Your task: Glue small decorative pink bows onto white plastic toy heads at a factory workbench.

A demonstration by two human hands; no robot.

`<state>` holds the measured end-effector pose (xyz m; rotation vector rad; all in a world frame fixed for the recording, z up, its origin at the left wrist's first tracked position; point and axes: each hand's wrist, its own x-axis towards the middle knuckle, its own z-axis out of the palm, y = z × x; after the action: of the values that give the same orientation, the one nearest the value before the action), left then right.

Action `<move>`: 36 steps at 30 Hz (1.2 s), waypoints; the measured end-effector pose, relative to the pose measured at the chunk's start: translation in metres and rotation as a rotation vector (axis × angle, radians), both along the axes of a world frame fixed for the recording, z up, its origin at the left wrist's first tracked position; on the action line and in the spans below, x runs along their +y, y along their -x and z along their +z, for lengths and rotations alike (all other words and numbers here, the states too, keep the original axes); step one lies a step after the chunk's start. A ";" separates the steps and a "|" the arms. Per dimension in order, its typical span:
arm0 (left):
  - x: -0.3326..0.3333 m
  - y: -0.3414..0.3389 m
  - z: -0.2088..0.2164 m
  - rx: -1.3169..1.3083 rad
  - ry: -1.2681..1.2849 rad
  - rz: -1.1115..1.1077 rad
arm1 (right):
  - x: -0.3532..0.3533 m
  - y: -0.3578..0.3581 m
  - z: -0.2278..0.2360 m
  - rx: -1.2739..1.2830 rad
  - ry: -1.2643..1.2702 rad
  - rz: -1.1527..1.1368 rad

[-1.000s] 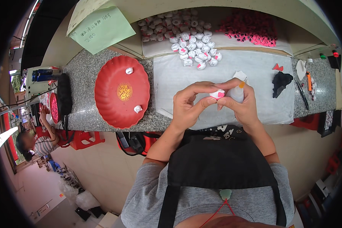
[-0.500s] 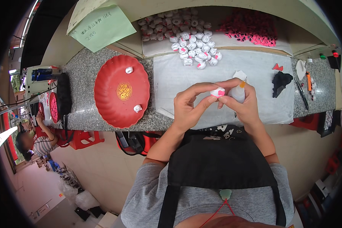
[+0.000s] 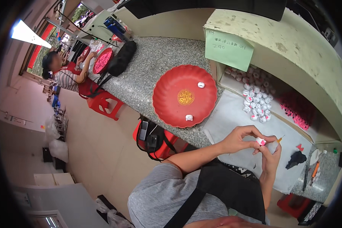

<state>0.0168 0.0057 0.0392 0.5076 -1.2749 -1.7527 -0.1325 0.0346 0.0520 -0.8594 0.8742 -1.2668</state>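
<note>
My left hand (image 3: 240, 141) pinches a small white piece with a pink patch (image 3: 260, 141) between thumb and fingertips. My right hand (image 3: 269, 160) curls around a small translucent squeeze bottle (image 3: 272, 146) with an orange nozzle and a thin needle tip pointing up and away. The right fingertips also meet the white piece. A white sheet (image 3: 231, 119) covers the bench under both hands. Beyond them lies a heap of similar white pieces (image 3: 257, 99), some with pink patches. To the left, a red scalloped tray (image 3: 169, 102) holds two white pieces.
Pink pieces (image 3: 298, 114) are piled under the shelf (image 3: 281, 45). A black cloth (image 3: 295, 159), a pen (image 3: 305, 178) and an orange-handled tool (image 3: 315, 170) lie at right. A bag rests on a red stool (image 3: 165, 151). Far left, another person (image 3: 66, 78) sits by a pink-filled tray (image 3: 103, 60).
The view has swung left, so the bench and tray appear farther right and the other person shows more. Both hands keep hold of the white piece and the squeeze bottle.
</note>
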 end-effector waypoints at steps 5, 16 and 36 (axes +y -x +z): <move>0.000 -0.003 0.008 -0.052 0.036 0.050 | -0.001 -0.001 0.002 0.034 0.010 -0.001; -0.036 -0.096 -0.004 -1.065 0.555 1.057 | -0.010 0.027 -0.018 0.295 -0.089 -0.027; -0.072 0.080 -0.054 -1.007 1.151 0.548 | 0.019 0.061 -0.011 0.067 -0.001 -0.295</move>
<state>-0.0637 -0.0663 -0.0150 0.9245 -2.2402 -0.0554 -0.1938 0.0532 0.0414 -0.7960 1.0837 -1.4982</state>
